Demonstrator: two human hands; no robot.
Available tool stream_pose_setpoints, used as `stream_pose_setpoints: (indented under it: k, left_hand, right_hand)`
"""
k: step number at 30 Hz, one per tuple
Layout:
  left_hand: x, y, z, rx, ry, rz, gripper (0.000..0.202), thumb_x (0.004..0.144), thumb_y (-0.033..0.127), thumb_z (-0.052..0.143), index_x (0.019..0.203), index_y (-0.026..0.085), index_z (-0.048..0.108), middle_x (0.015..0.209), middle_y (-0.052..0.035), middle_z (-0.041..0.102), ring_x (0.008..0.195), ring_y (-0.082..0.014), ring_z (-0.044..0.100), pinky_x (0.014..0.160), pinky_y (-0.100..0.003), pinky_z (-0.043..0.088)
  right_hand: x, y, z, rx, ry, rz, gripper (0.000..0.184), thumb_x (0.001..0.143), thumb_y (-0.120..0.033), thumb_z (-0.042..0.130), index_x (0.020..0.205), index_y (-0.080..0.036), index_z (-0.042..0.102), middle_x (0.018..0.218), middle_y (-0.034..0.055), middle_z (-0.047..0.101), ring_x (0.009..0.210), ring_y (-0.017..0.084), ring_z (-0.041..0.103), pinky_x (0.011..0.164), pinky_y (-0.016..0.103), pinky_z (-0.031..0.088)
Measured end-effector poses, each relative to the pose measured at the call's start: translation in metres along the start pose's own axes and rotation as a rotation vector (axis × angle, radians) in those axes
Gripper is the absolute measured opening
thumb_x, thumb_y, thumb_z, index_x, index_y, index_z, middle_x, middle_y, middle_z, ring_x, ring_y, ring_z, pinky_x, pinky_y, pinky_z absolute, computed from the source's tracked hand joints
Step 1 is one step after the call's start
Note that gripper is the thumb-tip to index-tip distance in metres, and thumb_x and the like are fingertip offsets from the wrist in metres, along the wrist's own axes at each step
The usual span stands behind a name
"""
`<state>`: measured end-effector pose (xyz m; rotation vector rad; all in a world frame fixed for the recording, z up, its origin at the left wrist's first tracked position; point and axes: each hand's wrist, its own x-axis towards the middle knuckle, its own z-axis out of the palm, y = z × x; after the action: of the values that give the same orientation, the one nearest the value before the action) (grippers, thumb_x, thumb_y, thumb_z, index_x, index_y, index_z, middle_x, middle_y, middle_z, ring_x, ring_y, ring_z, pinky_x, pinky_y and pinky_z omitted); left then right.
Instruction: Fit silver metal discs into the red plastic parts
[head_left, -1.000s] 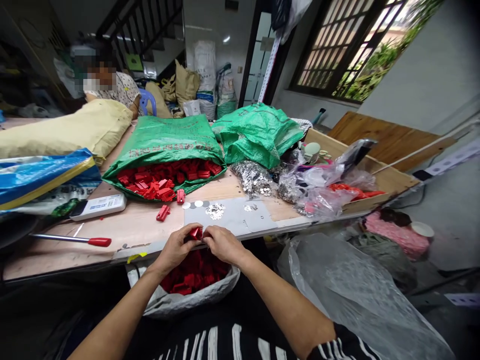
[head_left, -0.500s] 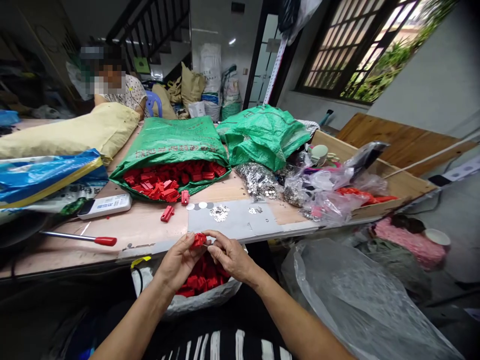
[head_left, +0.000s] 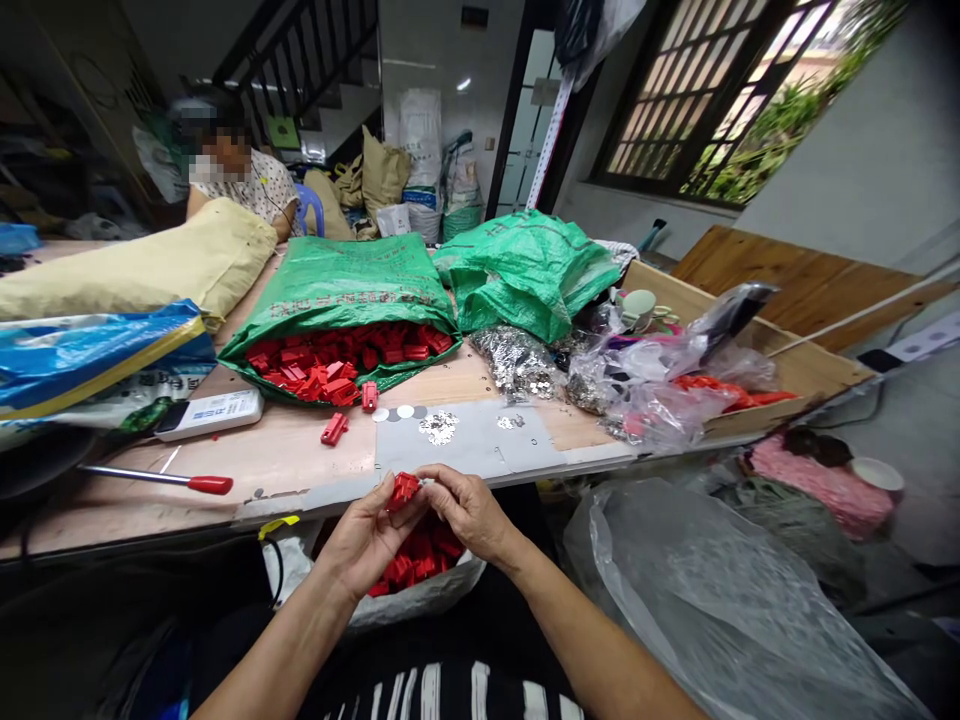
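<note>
My left hand (head_left: 364, 540) holds a small red plastic part (head_left: 403, 490) between thumb and fingers, just below the table's front edge. My right hand (head_left: 465, 510) pinches the same part from the right side. Under both hands a white bag (head_left: 431, 598) in my lap holds several red parts. On the table an open green sack (head_left: 337, 290) spills many more red parts (head_left: 330, 362). Two loose red parts (head_left: 334, 428) lie near it. Small shiny metal pieces (head_left: 439, 426) lie on a grey sheet (head_left: 480, 445).
A red-handled screwdriver (head_left: 161, 478) and a white remote-like device (head_left: 210, 413) lie at the left. Blue and yellow sacks (head_left: 135, 262) sit behind them. Clear bags (head_left: 652, 380) and a wooden tray (head_left: 795, 365) stand at the right. Another person (head_left: 240, 180) sits at the far end. A large plastic bag (head_left: 712, 600) is by my right.
Both hands have stayed together on the red part and dropped slightly toward my lap. The left hand has turned so the part sits more upright against its fingers.
</note>
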<state>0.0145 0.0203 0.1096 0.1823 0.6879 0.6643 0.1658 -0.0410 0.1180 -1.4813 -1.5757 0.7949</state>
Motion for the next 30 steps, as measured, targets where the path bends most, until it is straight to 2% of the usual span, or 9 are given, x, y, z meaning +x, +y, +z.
stream_pose_setpoints:
  k: [4, 9, 11, 14, 16, 18, 22, 27, 30]
  left_hand:
    - [0.001, 0.001, 0.002, -0.042, 0.012, -0.006, 0.020, 0.091, 0.015, 0.049, 0.086, 0.007, 0.066, 0.081, -0.0123, 0.074, 0.079, -0.0211, 0.072, 0.081, -0.035, 0.059]
    - [-0.002, -0.004, 0.001, -0.049, -0.008, -0.014, 0.020, 0.091, 0.014, 0.048, 0.087, 0.005, 0.066, 0.085, -0.0155, 0.074, 0.083, -0.0234, 0.072, 0.088, -0.039, 0.056]
    - [-0.002, -0.005, 0.001, -0.046, -0.004, -0.017, 0.020, 0.091, 0.015, 0.048, 0.087, 0.005, 0.066, 0.086, -0.0164, 0.074, 0.084, -0.0239, 0.072, 0.089, -0.040, 0.055]
    - [0.000, -0.004, 0.001, -0.071, 0.009, -0.008, 0.018, 0.091, 0.014, 0.049, 0.088, 0.007, 0.066, 0.084, -0.0131, 0.074, 0.080, -0.0214, 0.072, 0.087, -0.038, 0.056]
    - [0.001, -0.003, 0.000, -0.085, 0.010, 0.000, 0.017, 0.090, 0.014, 0.050, 0.089, 0.008, 0.066, 0.083, -0.0113, 0.074, 0.081, -0.0210, 0.072, 0.084, -0.036, 0.057]
    - [0.002, -0.003, -0.001, -0.088, -0.007, 0.002, 0.017, 0.090, 0.014, 0.050, 0.089, 0.009, 0.066, 0.084, -0.0108, 0.075, 0.083, -0.0213, 0.072, 0.083, -0.035, 0.058]
    - [0.002, -0.006, -0.002, -0.080, -0.037, 0.002, 0.018, 0.091, 0.015, 0.049, 0.088, 0.010, 0.066, 0.084, -0.0109, 0.075, 0.081, -0.0202, 0.072, 0.090, -0.037, 0.055]
    - [-0.001, -0.010, 0.001, -0.028, -0.029, 0.018, 0.013, 0.088, 0.011, 0.052, 0.090, 0.008, 0.065, 0.088, -0.0141, 0.073, 0.090, -0.0253, 0.071, 0.093, -0.042, 0.053]
    - [-0.001, -0.010, 0.003, -0.042, -0.004, 0.007, 0.013, 0.088, 0.011, 0.052, 0.091, 0.007, 0.064, 0.085, -0.0143, 0.073, 0.089, -0.0255, 0.071, 0.092, -0.041, 0.054]
  right_hand:
    - [-0.004, -0.004, 0.000, -0.084, -0.033, 0.004, 0.034, 0.092, -0.034, 0.047, 0.125, -0.024, 0.052, 0.062, -0.0047, 0.054, 0.058, 0.012, 0.049, 0.061, 0.021, 0.038]
    - [0.000, -0.002, 0.000, -0.067, 0.060, -0.010, 0.026, 0.094, -0.033, 0.042, 0.105, -0.021, 0.062, 0.078, 0.0006, 0.063, 0.067, 0.012, 0.056, 0.067, 0.022, 0.041]
    - [0.001, 0.000, -0.002, -0.027, 0.061, -0.005, 0.027, 0.095, -0.034, 0.041, 0.102, -0.019, 0.063, 0.073, -0.0001, 0.062, 0.064, 0.012, 0.054, 0.065, 0.021, 0.041]
    - [-0.001, 0.000, -0.004, -0.018, -0.026, -0.003, 0.029, 0.093, -0.034, 0.044, 0.115, -0.020, 0.058, 0.062, -0.0044, 0.054, 0.056, 0.011, 0.047, 0.060, 0.021, 0.038]
    - [-0.003, -0.002, -0.004, -0.031, -0.067, -0.014, 0.034, 0.092, -0.032, 0.046, 0.124, -0.022, 0.052, 0.061, -0.0057, 0.052, 0.055, 0.010, 0.046, 0.059, 0.021, 0.036]
    - [-0.005, -0.004, -0.004, -0.045, -0.061, -0.015, 0.034, 0.092, -0.031, 0.046, 0.126, -0.023, 0.051, 0.063, -0.0054, 0.052, 0.056, 0.010, 0.046, 0.058, 0.021, 0.036]
    - [-0.004, -0.001, 0.000, -0.028, -0.001, 0.012, 0.030, 0.092, -0.034, 0.046, 0.118, -0.022, 0.056, 0.062, -0.0042, 0.052, 0.056, 0.011, 0.045, 0.058, 0.021, 0.036]
    - [0.001, 0.011, 0.004, 0.252, 0.056, 0.063, 0.034, 0.094, -0.044, 0.041, 0.095, -0.018, 0.062, 0.063, -0.0029, 0.049, 0.054, 0.009, 0.041, 0.053, 0.021, 0.035]
    - [0.002, 0.013, 0.003, 0.304, 0.039, 0.090, 0.036, 0.093, -0.046, 0.041, 0.094, -0.017, 0.062, 0.061, -0.0040, 0.045, 0.053, 0.009, 0.038, 0.052, 0.021, 0.033]
